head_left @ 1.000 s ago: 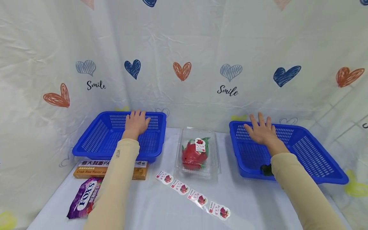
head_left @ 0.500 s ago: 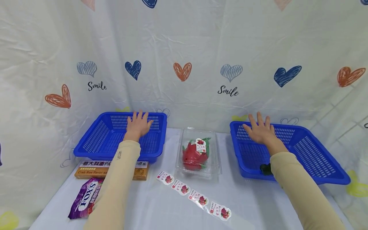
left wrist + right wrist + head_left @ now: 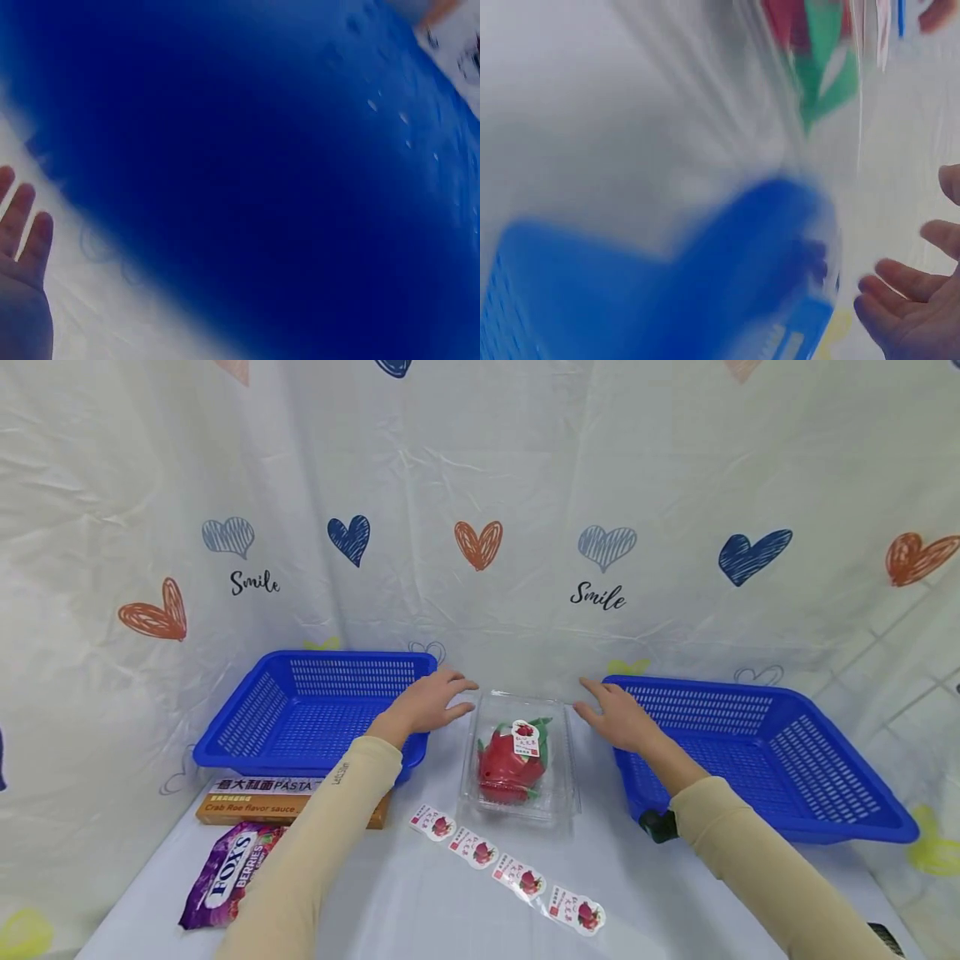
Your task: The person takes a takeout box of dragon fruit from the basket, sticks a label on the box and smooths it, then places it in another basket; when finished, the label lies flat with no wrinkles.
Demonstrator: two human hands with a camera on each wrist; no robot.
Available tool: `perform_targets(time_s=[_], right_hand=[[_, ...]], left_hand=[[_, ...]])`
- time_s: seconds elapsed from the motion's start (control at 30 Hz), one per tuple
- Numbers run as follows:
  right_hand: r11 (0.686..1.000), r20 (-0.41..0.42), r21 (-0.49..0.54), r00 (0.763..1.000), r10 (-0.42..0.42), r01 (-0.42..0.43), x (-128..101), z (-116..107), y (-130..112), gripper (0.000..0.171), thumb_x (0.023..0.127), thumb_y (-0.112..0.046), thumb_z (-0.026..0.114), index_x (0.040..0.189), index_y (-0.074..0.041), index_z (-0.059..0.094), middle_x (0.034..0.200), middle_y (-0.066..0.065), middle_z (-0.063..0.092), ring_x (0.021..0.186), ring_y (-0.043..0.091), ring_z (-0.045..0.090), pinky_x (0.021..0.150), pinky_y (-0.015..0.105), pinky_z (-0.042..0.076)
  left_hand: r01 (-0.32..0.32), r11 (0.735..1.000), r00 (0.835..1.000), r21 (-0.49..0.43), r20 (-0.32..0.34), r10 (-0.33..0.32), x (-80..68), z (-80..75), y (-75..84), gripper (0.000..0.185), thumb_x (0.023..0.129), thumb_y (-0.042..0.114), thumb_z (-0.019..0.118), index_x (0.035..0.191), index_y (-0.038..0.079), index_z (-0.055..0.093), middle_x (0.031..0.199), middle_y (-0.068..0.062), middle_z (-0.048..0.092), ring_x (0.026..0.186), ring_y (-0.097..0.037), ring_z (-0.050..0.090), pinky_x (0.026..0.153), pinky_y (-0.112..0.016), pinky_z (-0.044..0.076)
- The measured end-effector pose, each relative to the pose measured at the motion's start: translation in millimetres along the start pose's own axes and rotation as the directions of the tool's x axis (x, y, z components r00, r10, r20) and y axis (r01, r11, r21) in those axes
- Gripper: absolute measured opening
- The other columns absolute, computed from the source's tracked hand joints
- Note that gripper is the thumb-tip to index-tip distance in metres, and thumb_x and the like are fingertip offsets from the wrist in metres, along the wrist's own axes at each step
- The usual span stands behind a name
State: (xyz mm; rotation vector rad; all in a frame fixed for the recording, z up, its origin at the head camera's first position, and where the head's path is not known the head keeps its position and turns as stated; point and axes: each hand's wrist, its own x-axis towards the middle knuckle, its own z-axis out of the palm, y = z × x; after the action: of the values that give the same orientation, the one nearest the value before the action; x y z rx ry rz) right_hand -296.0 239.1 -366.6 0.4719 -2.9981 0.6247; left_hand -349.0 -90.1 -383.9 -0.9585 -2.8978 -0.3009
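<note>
A clear plastic clamshell box (image 3: 519, 758) with a red dragon fruit (image 3: 510, 762) inside stands mid-table between two blue baskets. My left hand (image 3: 431, 702) hovers with straight fingers at the box's far left corner, over the right rim of the left basket (image 3: 300, 718). My right hand (image 3: 615, 717) is spread beside the box's far right corner, at the left rim of the right basket (image 3: 757, 752). Neither hand holds anything. The left wrist view is a blur of blue basket (image 3: 262, 165) with my fingers (image 3: 22, 225) at the edge. In the blurred right wrist view I see the box (image 3: 810, 67) and fingers (image 3: 907, 300).
A strip of fruit stickers (image 3: 504, 868) lies in front of the box. A pasta box (image 3: 277, 800) and a purple FOX'S candy bag (image 3: 228, 872) lie at the front left. A heart-printed sheet (image 3: 480, 510) walls the back and sides.
Both hands have left the baskets and moved inward, the left one rightward and the right one leftward, to either side of the clamshell box.
</note>
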Motion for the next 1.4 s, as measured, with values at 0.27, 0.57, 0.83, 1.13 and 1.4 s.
perform_targets(time_s=[0.27,0.57,0.83,1.13,1.4], right_hand=[[1.000,0.157,0.022,0.987,0.011,-0.015,-7.6,18.9,-22.9,0.058,0.103,-0.034,0.048,0.149,0.000,0.036,0.142,0.029,0.046,0.127,0.047,0.046,0.099,0.060,0.040],[0.990,0.320,0.099,0.945,0.065,-0.102,-16.3,36.2,-30.6,0.066,0.104,-0.040,0.043,0.154,-0.002,0.022,0.147,0.032,0.036,0.131,0.051,0.038,0.103,0.063,0.033],[0.963,0.305,0.219,0.949,0.085,-0.156,-23.6,52.7,-27.9,0.069,0.105,-0.041,0.039,0.157,-0.006,0.009,0.151,0.033,0.027,0.130,0.055,0.037,0.104,0.066,0.030],[0.907,0.270,0.374,0.958,0.095,-0.195,-28.0,61.9,-26.7,0.061,0.106,-0.034,0.040,0.157,-0.013,0.014,0.148,0.032,0.034,0.112,0.040,0.057,0.098,0.061,0.039],[0.820,0.250,0.519,0.960,0.125,-0.242,-32.6,69.1,-23.0,0.058,0.106,-0.034,0.041,0.156,-0.018,0.018,0.149,0.031,0.033,0.130,0.046,0.042,0.099,0.059,0.040]], left_hand=[[-0.125,0.991,0.988,-0.042,0.081,0.128,-2.9,18.0,16.9,0.042,0.099,0.040,0.056,0.135,0.020,0.059,0.120,-0.010,0.057,0.100,-0.021,0.059,0.088,-0.036,0.051],[-0.015,0.995,0.986,-0.098,0.162,0.031,-5.8,25.1,19.5,0.045,0.101,0.048,0.047,0.142,0.028,0.052,0.114,-0.005,0.060,0.099,-0.017,0.057,0.089,-0.036,0.048],[0.005,0.995,0.987,-0.101,0.163,0.011,-8.8,28.1,29.5,0.047,0.104,0.044,0.043,0.146,0.023,0.046,0.119,-0.006,0.067,0.109,-0.020,0.062,0.097,-0.037,0.047],[0.100,0.980,0.984,-0.174,0.160,-0.072,-11.6,31.3,37.6,0.046,0.104,0.040,0.043,0.148,0.023,0.044,0.138,-0.010,0.056,0.127,-0.029,0.051,0.105,-0.045,0.041],[0.189,0.937,0.977,-0.295,0.150,-0.150,-13.8,35.0,46.7,0.044,0.106,0.034,0.042,0.147,0.022,0.045,0.134,-0.015,0.054,0.121,-0.030,0.051,0.099,-0.047,0.045]])
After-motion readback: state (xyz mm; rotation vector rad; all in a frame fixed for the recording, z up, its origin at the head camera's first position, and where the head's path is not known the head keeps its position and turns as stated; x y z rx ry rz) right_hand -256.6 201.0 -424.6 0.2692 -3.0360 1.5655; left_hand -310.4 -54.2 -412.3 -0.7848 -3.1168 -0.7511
